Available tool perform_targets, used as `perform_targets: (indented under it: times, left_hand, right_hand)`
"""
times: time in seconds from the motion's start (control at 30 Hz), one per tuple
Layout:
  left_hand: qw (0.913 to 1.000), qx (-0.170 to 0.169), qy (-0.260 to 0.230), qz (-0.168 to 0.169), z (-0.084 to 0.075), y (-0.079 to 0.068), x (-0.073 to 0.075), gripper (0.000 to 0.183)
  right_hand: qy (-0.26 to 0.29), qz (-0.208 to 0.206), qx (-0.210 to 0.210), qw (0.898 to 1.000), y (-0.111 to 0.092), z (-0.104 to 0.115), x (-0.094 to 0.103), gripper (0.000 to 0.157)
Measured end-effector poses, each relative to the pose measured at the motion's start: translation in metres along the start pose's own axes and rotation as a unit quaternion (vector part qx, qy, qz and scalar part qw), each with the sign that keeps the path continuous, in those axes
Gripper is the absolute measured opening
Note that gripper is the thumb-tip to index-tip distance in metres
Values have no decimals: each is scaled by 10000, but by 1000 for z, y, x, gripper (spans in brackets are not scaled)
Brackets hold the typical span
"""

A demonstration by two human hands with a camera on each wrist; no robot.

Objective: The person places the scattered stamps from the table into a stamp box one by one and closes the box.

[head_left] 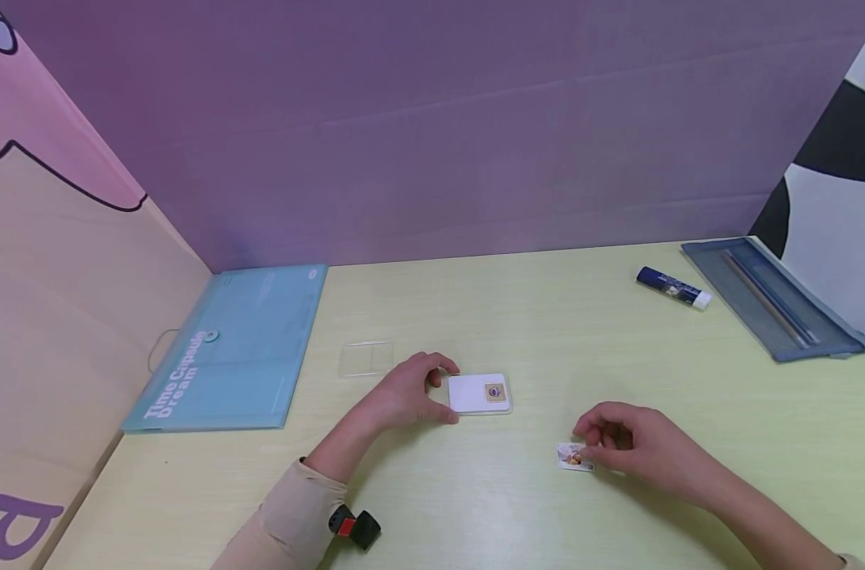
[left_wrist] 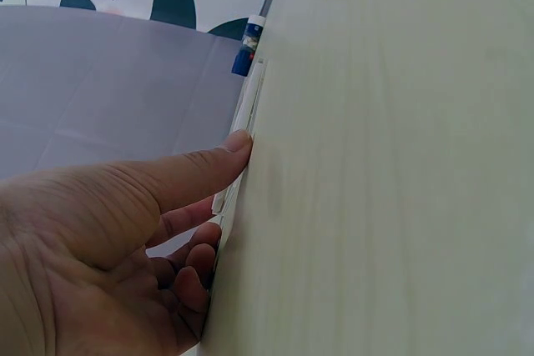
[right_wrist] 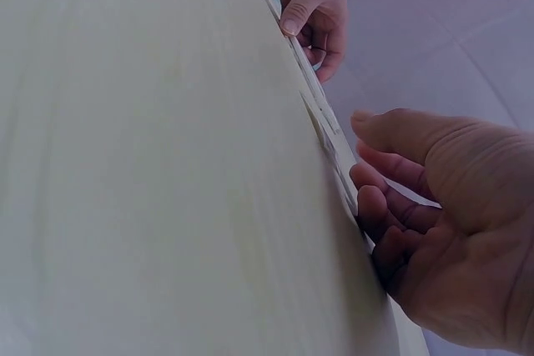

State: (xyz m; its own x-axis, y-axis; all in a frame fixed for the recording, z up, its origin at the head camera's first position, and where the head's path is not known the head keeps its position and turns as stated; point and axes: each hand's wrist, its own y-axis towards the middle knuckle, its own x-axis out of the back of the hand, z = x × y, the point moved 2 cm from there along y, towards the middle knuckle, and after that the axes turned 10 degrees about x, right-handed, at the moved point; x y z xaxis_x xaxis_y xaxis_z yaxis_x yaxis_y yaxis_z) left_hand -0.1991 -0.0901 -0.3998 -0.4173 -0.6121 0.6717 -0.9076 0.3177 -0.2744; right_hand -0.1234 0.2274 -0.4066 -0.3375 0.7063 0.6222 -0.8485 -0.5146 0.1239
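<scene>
My left hand [head_left: 406,393] spans the left end of a flat white card in a clear case [head_left: 468,393], thumb at its near corner and forefinger at the far one. A small tan stamp with a dark round emblem [head_left: 495,393] lies on the card's right part. In the left wrist view the thumb [left_wrist: 238,141] meets the case's edge. My right hand [head_left: 635,443] is over a small picture stamp [head_left: 568,455], its thumb overlapping the stamp's right edge. Those fingers are loosely bent, with a gap between thumb and forefinger in the right wrist view.
A clear plastic lid [head_left: 366,359] lies behind the left hand. At left is a blue document folder [head_left: 254,340] with a string. A blue glue stick [head_left: 671,287] and a dark mesh pouch holding slim rods [head_left: 775,305] lie at the back right, before the purple wall [head_left: 432,142].
</scene>
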Motion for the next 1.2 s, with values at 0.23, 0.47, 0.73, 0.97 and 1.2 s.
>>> perform_targets:
  times: [0.23,0.47,0.73,0.97,1.2]
  left_hand:
    - [10000,2,-16,14,-1,0,0,57]
    - [10000,4,-42,2,0,0,-1,57]
    - [10000,22,-35,-13,0,0,-1,57]
    - [10000,8,-24,-10,0,0,-1,57]
    - [10000,29,-17,13,0,1,-1,57]
  right_hand:
    - [-194,-6,-25,9998,-1,-1,0,22]
    - [-286,-11,41,9996,-2,-1,1,25]
    - [-399,105,221,9989,-2,-2,-1,28]
    - [-568,127,399,9975,-2,-2,-2,27]
    - [-602,200,316,9975,-1,-1,-1,26]
